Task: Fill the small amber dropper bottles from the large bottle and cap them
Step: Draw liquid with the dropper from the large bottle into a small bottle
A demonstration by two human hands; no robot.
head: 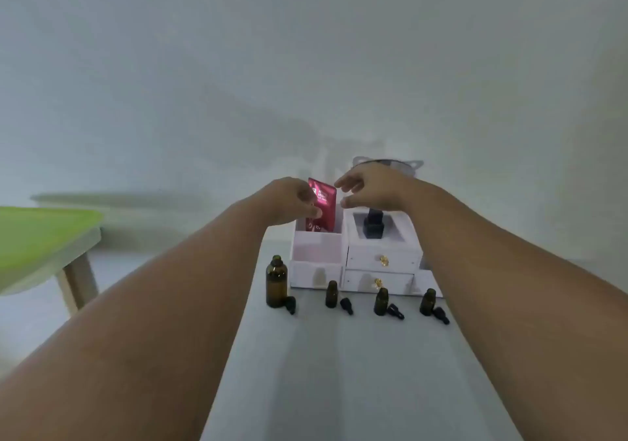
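Head view: pinches red sachet [323,203] in left hand [292,199] at 12 o'clock, upright in white organizer [380,257]; spreads right hand [370,186] at sachet's 3 o'clock, gripping nothing. At organizer's 6 o'clock, large bottle [276,282] and small amber bottles [381,301] uncapped, droppers [346,305] beside, seemingly staged for filling.

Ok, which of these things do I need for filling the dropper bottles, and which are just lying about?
For the job: large amber bottle; three small amber bottles; black dropper caps lying beside them.

Lying about: red sachet, held by the left hand; white drawer organiser; dark bottle on top of it; green table.
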